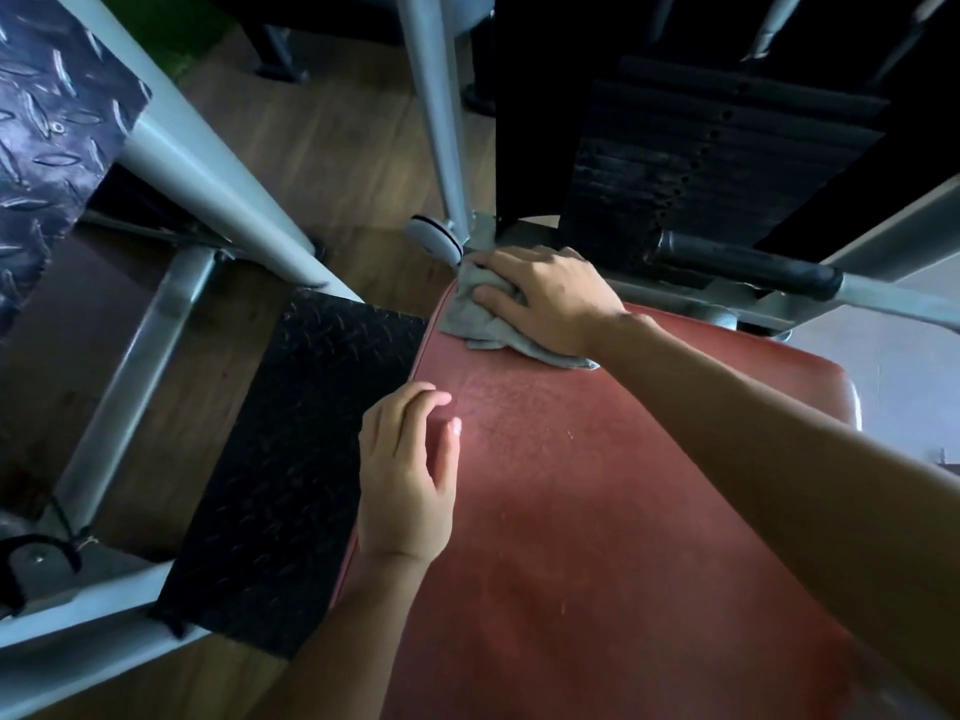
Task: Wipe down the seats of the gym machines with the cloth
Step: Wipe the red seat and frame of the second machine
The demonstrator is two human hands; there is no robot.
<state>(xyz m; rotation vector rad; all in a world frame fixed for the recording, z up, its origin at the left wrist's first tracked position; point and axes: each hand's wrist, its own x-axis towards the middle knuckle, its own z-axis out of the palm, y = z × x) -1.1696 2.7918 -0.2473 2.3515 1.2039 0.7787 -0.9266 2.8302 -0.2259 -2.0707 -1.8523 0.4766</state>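
Dim, bluish light, a brighter patch mid-seat [597, 485], with wide-angle bending at edges.

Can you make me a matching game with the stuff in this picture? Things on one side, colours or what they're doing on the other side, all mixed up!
Things:
1. cloth
2. seat
3. footplate
4. left hand

Match with:
A. red
B. holds nothing
C. black with a bumpy pattern
D. grey, held under the right hand

Pairs: 1-D, 2-A, 3-C, 4-B
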